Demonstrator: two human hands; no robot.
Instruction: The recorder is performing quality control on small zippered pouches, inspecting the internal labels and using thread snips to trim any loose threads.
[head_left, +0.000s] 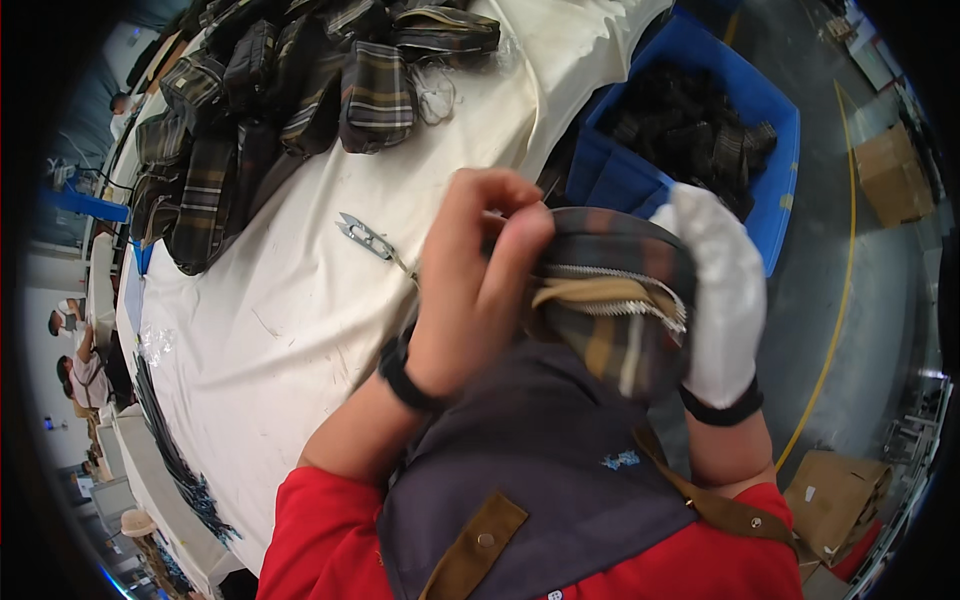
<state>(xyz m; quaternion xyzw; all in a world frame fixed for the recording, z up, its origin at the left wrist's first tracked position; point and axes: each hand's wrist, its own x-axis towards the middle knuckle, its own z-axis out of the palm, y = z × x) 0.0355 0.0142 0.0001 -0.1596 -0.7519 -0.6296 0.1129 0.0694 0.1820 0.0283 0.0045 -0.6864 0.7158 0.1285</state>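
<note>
A plaid zippered pouch (600, 300) is held up in front of my apron, its metal zipper partly undone and tan lining showing. My right hand (720, 292), in a white glove, grips its right side; the fingers behind it are hidden. At the upper left edge of the pouch is my bare left hand (480, 262), fingers curled and thumb near the fingertips. Blur hides whether anything is pinched there. Thread snips (366, 236) lie on the white cloth just left of that hand.
Several plaid pouches (379, 97) are heaped on the cloth-covered table (247, 375). A blue bin (780, 202) of dark plaid pieces stands beyond the right hand. Dark cords (169, 435) lie along the left edge. Cardboard boxes (892, 176) sit on the floor. People (86, 371) are far left.
</note>
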